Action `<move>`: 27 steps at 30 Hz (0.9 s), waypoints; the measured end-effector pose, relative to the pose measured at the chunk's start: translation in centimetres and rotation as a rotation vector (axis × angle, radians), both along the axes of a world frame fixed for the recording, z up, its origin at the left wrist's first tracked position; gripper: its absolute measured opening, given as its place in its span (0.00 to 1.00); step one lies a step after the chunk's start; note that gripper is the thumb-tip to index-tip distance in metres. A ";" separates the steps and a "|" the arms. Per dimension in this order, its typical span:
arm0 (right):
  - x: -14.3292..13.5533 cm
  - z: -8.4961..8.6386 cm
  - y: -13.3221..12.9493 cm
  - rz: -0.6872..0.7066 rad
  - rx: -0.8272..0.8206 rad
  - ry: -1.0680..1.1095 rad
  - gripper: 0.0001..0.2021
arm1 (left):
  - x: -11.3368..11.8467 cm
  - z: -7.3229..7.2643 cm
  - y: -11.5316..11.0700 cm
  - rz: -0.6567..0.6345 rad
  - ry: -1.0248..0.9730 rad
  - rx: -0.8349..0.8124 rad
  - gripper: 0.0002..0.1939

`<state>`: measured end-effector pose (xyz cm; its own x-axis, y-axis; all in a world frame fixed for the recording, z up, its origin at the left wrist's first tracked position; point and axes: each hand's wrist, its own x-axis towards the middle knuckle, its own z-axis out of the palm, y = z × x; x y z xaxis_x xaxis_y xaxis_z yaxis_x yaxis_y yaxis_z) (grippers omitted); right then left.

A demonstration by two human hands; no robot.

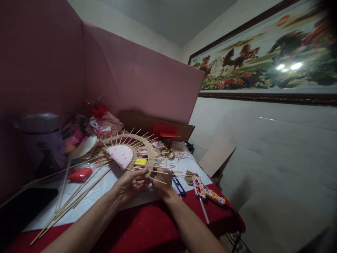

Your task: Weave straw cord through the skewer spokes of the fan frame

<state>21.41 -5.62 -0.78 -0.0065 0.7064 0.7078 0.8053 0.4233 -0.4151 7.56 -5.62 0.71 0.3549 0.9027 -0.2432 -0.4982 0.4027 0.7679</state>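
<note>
A half-round woven fan frame (150, 151) with thin sticks radiating outward is held above the table. At its centre sits a white half-disc (121, 155) with small red hearts. My left hand (135, 181) grips the frame's lower edge, fingers closed round it. My right hand (162, 181) is closed at the frame's lower right end, beside the stick tips; its fingertips are partly hidden. Just right of my right hand lie blue-handled snips (179, 184) on the white sheet.
A patterned glue gun (207, 191) lies at the table's right edge. Long loose sticks (68, 207), a red packet (80, 174), a dark phone-like slab (28, 207) and a purple tumbler (43, 151) are on the left. Cardboard (134, 121) stands behind.
</note>
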 end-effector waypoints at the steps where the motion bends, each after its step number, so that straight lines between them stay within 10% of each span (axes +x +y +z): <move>1: 0.1 0.0 0.0 0.039 -0.028 -0.023 0.06 | 0.0 0.0 0.0 -0.010 -0.023 0.008 0.14; 27: 0.8 -0.5 0.4 0.069 -0.142 0.029 0.11 | -0.2 0.2 0.5 0.022 -0.027 -0.029 0.08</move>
<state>22.23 -5.20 -1.28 -0.0395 0.7982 0.6011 0.7628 0.4126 -0.4978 7.37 -5.11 0.95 0.3420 0.9030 -0.2601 -0.5278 0.4136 0.7419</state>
